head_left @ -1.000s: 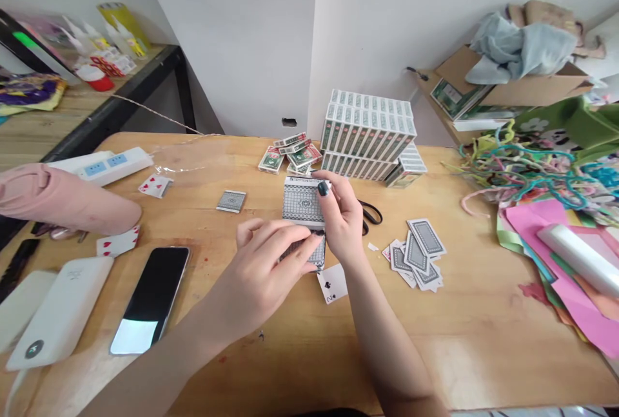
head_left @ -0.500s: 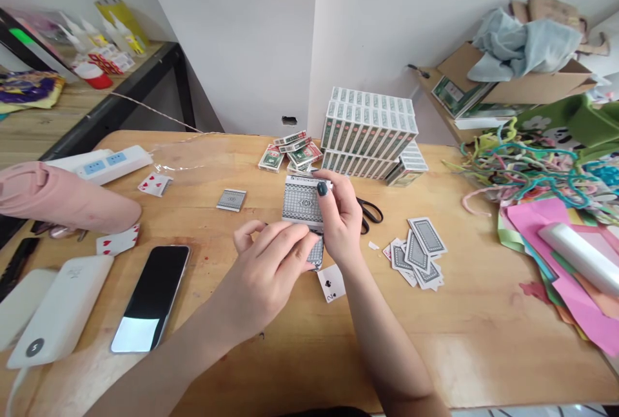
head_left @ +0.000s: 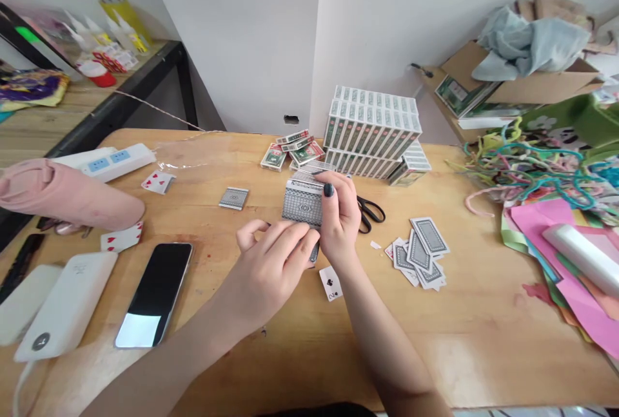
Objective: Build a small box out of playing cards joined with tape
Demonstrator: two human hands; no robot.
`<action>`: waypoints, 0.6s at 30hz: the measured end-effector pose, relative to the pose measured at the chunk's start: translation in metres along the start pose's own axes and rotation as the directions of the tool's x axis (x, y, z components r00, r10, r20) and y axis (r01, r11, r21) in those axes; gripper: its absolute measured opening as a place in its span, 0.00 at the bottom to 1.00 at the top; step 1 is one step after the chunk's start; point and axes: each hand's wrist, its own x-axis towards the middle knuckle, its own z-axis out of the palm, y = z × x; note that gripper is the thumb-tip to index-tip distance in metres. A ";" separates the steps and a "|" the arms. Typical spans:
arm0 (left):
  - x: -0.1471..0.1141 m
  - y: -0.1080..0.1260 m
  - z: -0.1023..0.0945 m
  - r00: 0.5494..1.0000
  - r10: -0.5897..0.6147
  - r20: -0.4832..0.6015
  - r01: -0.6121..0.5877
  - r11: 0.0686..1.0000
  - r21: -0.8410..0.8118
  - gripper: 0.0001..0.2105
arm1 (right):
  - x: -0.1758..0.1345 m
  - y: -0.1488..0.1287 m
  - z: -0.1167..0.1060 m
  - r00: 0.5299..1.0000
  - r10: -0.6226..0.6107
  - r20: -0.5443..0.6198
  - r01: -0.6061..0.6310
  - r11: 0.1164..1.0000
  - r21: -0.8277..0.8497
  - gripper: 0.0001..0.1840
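Both hands meet over the table around folded playing cards [head_left: 300, 203] with a grey patterned back. My right hand [head_left: 340, 214] grips their right side, its thumb with dark nail polish on the face toward me. At the lower edge, my left hand [head_left: 275, 259] pinches the cards with bent fingers; its fingertips are partly hidden. A card end shows below the left fingers. Just under the hands lies a two of spades [head_left: 331, 283], face up. To the left is a small folded card piece [head_left: 234, 198]. Loose cards [head_left: 420, 252], mostly face down, overlap on the right.
Stacked card boxes [head_left: 372, 130] stand at the back, beside a few loose card packs [head_left: 294, 149]. Black scissors [head_left: 371, 214] lie behind my right hand. A phone [head_left: 155, 294], power bank [head_left: 68, 307] and pink pouch [head_left: 72, 194] occupy the left; coloured paper [head_left: 546, 230] and yarn [head_left: 522, 169] the right.
The folded cards tilt a little more, and more of a patterned flap shows at their far edge. Both hands keep nearly the same grip. The whole view has shifted slightly.
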 end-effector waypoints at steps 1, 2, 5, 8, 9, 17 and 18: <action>0.000 -0.001 0.002 1.000 0.020 -0.015 -0.020 1.000 0.015 0.07 | 0.000 0.001 0.000 1.000 -0.003 -0.011 0.002 1.000 -0.001 0.13; 0.000 -0.002 0.003 0.999 0.036 -0.029 -0.035 0.999 0.027 0.07 | -0.001 0.001 0.001 1.000 -0.004 -0.021 0.004 1.000 0.001 0.13; -0.001 -0.002 0.008 0.997 0.058 -0.054 -0.056 0.998 0.043 0.07 | -0.002 0.002 0.001 0.999 -0.010 -0.036 0.010 1.000 0.016 0.14; -0.001 0.000 0.011 0.996 0.063 -0.058 -0.060 0.997 0.053 0.06 | -0.002 0.003 0.001 0.998 -0.033 -0.048 0.035 0.998 0.043 0.14; -0.001 0.001 0.011 0.996 0.065 -0.060 -0.061 0.996 0.057 0.06 | -0.003 0.004 0.002 0.998 -0.041 -0.054 0.043 0.998 0.053 0.14; -0.007 -0.002 0.018 0.982 0.119 -0.146 -0.113 0.992 0.052 0.06 | -0.001 0.006 -0.006 0.998 -0.055 0.035 0.054 0.997 0.047 0.13; -0.009 -0.003 0.021 0.973 0.151 -0.177 -0.144 0.988 0.051 0.08 | 0.000 0.006 -0.010 0.994 -0.060 0.092 0.057 0.998 0.040 0.12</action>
